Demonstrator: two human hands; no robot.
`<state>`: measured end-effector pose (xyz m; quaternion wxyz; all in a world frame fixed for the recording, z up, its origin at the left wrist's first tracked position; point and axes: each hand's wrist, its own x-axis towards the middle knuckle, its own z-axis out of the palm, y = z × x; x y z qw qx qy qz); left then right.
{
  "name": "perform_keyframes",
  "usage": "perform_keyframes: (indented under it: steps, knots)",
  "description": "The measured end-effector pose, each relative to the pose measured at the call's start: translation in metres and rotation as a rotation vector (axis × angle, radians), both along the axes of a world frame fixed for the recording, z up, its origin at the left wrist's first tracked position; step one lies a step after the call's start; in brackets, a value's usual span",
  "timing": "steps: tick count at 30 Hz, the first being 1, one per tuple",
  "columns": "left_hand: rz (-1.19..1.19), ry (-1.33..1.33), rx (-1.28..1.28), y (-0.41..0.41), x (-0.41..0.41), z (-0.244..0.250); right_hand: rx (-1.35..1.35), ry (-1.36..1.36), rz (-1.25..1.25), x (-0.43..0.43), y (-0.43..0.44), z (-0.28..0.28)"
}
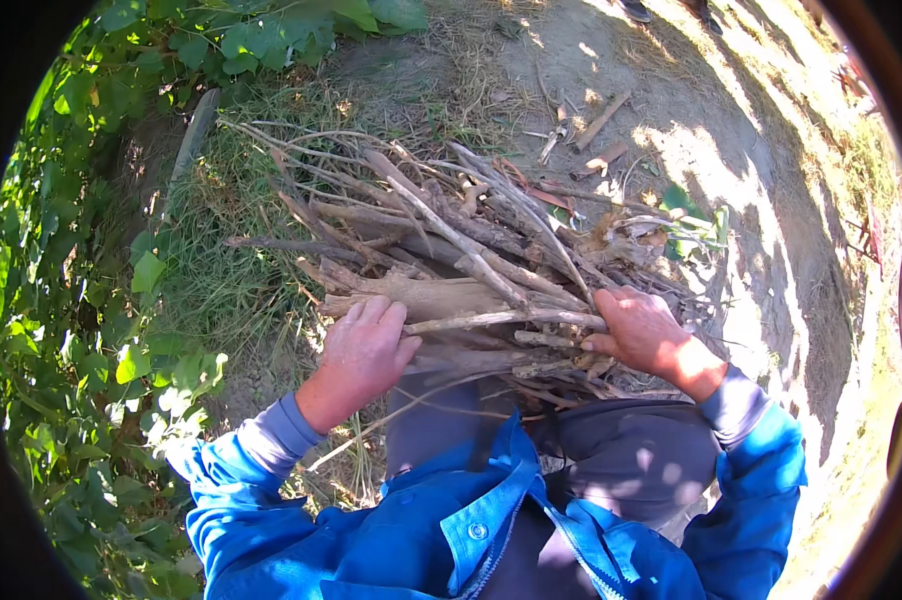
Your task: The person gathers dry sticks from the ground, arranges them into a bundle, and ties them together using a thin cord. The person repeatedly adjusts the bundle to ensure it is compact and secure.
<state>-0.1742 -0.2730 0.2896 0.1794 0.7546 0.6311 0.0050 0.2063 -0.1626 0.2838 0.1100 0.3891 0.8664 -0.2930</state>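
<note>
My left hand [365, 352] grips one end of a pale, bare stick [503, 318]. My right hand [644, 332] is closed around the other end. The stick lies roughly level across the near side of a heap of dry branches [451, 225], just in front of my knees. Right behind it is a thick, split piece of wood [421, 296], close to my left fingers. Longer thin sticks converge at my right hand; whether it holds any of them too, I cannot tell. My fingers hide both ends of the pale stick.
Leafy green vines [83, 337] line the left side. Cut grass [218, 225] lies between them and the heap. Loose wood pieces [601, 124] are scattered beyond it, and a leafy plant [695, 225] stands to the right. Another person's shoe [635, 10] shows at the top.
</note>
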Motion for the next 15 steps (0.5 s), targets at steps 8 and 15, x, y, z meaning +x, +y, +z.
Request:
perform_keyframes:
  steps: [8,15]
  knots:
    - [-0.376,-0.252,0.620,0.061,0.079,0.025,-0.002,0.051,0.037,0.007,0.001,-0.004]
    - [-0.402,-0.149,0.524,0.095,0.113,-0.008,0.106,0.074,0.010,0.017,-0.009,-0.010]
